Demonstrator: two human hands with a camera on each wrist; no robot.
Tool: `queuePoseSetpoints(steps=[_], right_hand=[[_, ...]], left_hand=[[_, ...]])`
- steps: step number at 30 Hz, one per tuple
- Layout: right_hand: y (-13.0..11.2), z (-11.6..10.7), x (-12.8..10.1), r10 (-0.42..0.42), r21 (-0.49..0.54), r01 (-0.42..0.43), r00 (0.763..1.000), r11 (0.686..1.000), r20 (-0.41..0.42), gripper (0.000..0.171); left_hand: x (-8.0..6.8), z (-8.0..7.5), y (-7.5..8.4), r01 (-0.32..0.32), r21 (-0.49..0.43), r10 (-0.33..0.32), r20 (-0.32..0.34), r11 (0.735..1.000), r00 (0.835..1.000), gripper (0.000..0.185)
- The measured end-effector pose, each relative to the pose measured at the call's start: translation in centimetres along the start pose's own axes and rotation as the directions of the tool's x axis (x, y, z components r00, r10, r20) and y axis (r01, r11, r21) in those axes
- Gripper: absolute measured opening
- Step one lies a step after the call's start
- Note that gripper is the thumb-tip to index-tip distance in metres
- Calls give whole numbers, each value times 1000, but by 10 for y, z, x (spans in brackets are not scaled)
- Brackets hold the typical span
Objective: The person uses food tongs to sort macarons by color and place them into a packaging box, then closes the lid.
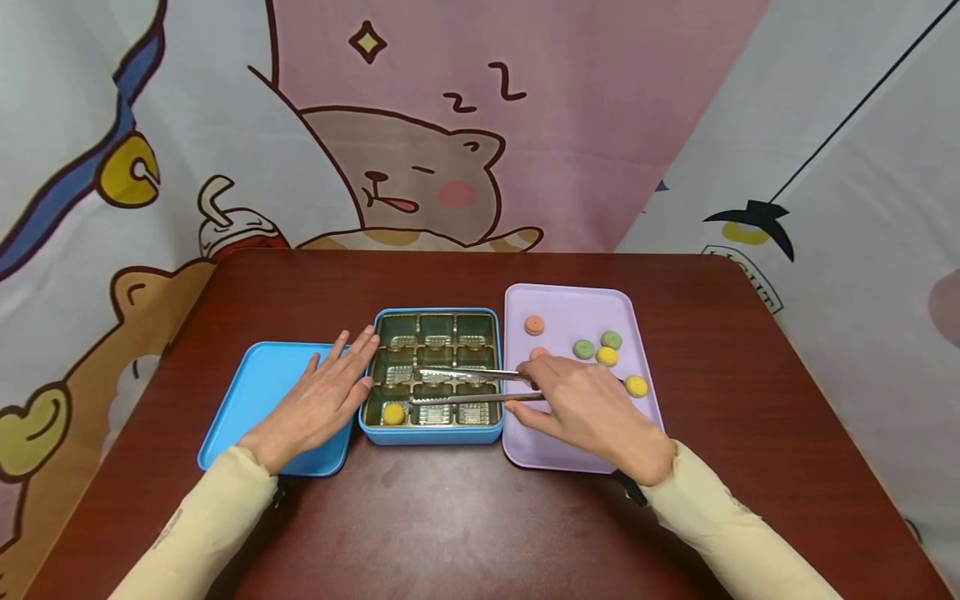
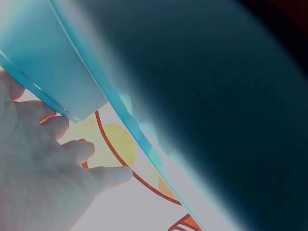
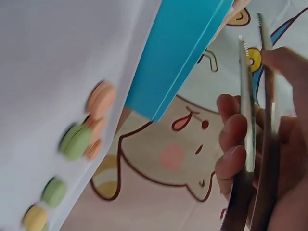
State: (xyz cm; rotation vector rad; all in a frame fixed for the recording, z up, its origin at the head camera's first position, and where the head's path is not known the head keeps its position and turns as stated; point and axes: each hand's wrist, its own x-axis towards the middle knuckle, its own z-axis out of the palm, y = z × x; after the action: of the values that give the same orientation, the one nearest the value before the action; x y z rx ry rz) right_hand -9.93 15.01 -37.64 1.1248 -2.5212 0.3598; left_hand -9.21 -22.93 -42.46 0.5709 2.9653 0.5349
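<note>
The left hand [image 1: 322, 398] reaches across a blue lid [image 1: 262, 387], fingers straight, holding nothing, against the left rim of a blue box [image 1: 431, 436]. The right hand [image 1: 588, 406], partly hiding a lilac tray [image 1: 558, 446] of macarons [image 1: 583, 349], grips metal tongs [image 1: 472, 399], parted tips over the box near a yellow macaron [image 1: 393, 414] in its near-left compartment.

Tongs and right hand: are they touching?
Touching. The right wrist view shows the right hand holding the tongs, its fingers curled against them.

brn tbl [image 1: 450, 517] | cartoon cloth [image 1: 600, 100] bhd | slpg bear print [image 1: 420, 179] | yel bell [image 1: 123, 175]
</note>
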Motion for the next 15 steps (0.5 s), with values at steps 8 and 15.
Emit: queuePoseSetpoints(steps=[8,15], right_hand=[[23,-18,-31,105,5,-105,994,994,-12,41],[46,-33,-60,212,-29,-211,977,977,28,48]], left_hand=[[1,-1,1,5,7,-5,5,1000,1000,62],[2,-2,2,3,-3,-3,11,1000,1000,62]])
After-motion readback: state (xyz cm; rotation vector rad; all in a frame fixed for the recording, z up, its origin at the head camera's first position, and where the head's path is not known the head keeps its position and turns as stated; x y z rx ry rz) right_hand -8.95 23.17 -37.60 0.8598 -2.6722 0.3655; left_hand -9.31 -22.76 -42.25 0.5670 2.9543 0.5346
